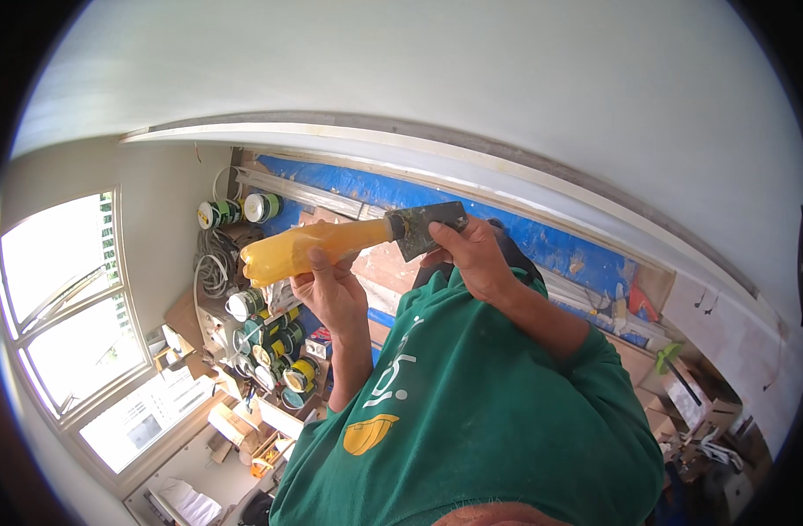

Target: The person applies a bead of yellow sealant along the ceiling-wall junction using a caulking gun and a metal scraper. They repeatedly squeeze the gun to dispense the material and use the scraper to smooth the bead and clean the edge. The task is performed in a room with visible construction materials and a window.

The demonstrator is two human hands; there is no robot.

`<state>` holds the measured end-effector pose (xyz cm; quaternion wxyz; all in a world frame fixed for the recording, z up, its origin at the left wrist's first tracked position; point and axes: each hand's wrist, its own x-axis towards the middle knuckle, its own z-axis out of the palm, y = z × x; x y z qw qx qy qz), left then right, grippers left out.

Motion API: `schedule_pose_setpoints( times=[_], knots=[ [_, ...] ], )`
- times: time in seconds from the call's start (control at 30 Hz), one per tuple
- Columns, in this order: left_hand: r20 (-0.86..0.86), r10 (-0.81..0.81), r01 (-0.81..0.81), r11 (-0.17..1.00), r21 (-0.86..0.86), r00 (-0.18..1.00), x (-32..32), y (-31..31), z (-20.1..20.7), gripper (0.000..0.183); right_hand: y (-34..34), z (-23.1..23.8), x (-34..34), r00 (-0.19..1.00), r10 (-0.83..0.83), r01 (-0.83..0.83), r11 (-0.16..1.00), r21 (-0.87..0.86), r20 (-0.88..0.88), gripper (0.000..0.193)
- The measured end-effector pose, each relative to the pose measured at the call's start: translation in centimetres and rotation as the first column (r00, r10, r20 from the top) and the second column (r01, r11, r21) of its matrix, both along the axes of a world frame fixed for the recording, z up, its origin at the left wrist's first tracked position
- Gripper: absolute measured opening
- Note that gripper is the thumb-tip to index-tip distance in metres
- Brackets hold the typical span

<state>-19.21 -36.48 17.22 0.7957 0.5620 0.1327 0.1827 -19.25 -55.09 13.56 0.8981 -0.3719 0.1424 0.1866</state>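
My left hand [338, 296] is closed around a yellow plastic bottle [283, 252], tilted almost flat, its ridged base toward the left and its narrowing neck toward the right. At the neck end is a dark, stained flat rectangular piece [421, 230]. My right hand [478, 263] pinches this piece between thumb and fingers. The piece meets or overlaps the bottle's neck; whether they are joined I cannot tell. Both hands are in front of my green sweatshirt [489, 394].
Blue sheeting [542, 232] and long pale strips lie along the wall's foot, beneath a white ledge [471, 162]. Paint buckets [263, 207], more tubs and coiled cable [214, 267] stand at the left near a window [68, 298]. At the right is a cluttered box [695, 399].
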Motion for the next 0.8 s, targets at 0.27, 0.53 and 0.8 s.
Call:
schedule_pose_setpoints(
  times=[0.27,0.53,0.8],
  knots=[
    [-0.108,0.044,-0.068,0.972,-0.226,0.993,-0.3,-0.2,-1.1,0.038,-0.2,0.5,0.1,0.999,-0.024,0.026,0.998,-0.062,0.038,0.019],
    [-0.196,0.047,-0.064,0.995,-0.082,0.979,-0.5,-0.7,-3.3,0.040,-0.2,1.0,-0.5,0.935,0.032,0.163,0.845,-0.509,0.353,0.020],
    [-0.269,0.018,0.006,0.996,0.089,0.963,-0.9,-0.6,-5.7,0.051,-0.7,2.4,0.4,0.688,0.289,0.429,0.578,-0.694,0.666,0.019]
  ],
)
